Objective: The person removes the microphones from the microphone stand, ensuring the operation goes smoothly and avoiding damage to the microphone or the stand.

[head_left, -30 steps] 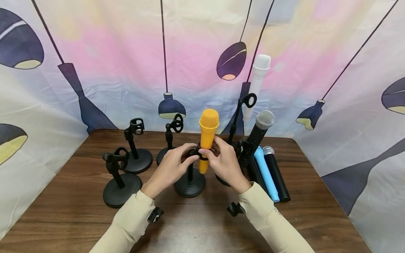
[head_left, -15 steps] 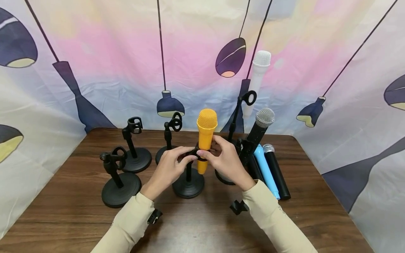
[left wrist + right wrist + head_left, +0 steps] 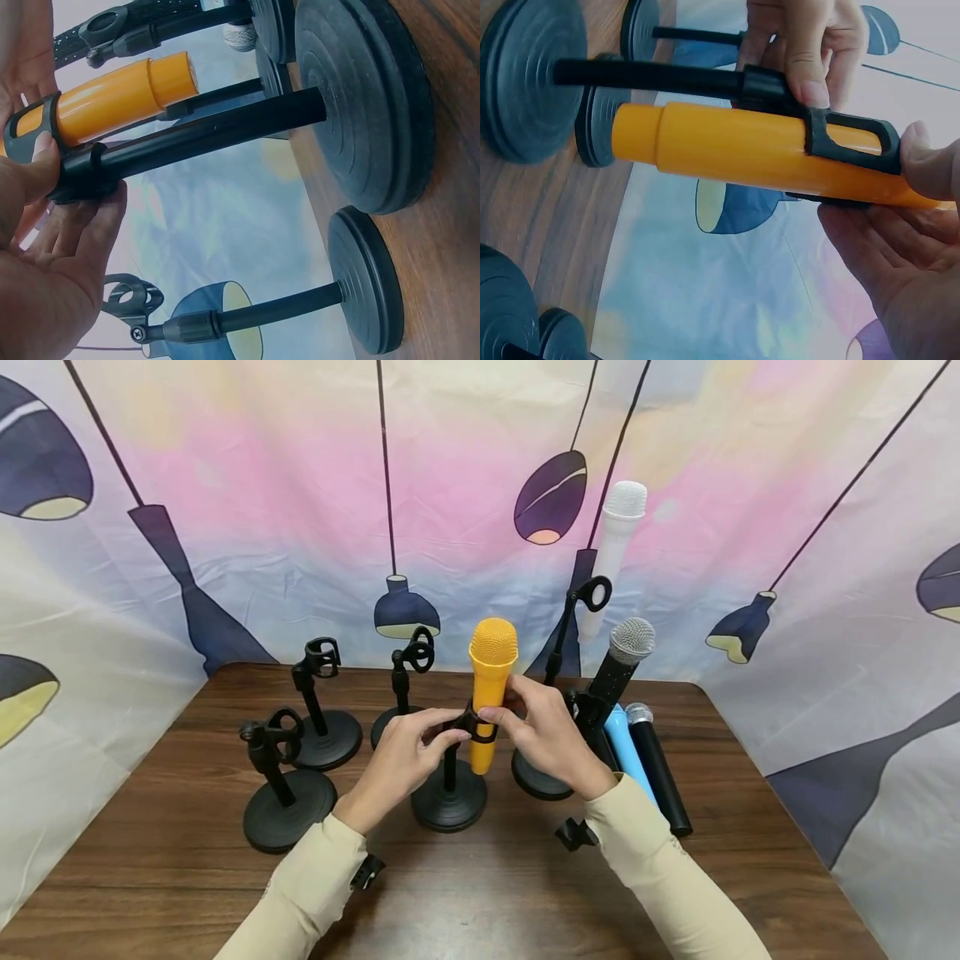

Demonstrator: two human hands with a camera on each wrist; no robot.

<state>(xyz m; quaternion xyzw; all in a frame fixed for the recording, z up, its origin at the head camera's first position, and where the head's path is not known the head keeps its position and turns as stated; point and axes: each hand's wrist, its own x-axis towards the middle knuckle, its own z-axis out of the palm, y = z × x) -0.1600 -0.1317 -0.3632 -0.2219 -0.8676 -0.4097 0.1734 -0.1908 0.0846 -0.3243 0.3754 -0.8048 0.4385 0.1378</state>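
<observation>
A yellow microphone stands nearly upright in the black clip of a microphone stand, its lower end sticking out below the ring. My left hand pinches the joint under the clip between thumb and fingers, as the left wrist view shows. From the other side my right hand holds the microphone just above the clip, thumb at the clip's upper edge and fingers behind the body. The stand's round base rests on the wooden table.
Stands with vacant clips are at the left and back. To the right, a silver-headed black microphone and a white microphone lean in stands. Blue and black microphones lie beside them. A patterned cloth hangs behind.
My right hand has shifted slightly to the right, its thumb drawing back across the yellow microphone so more of the clip shows. The left hand keeps its pinch on the stand.
</observation>
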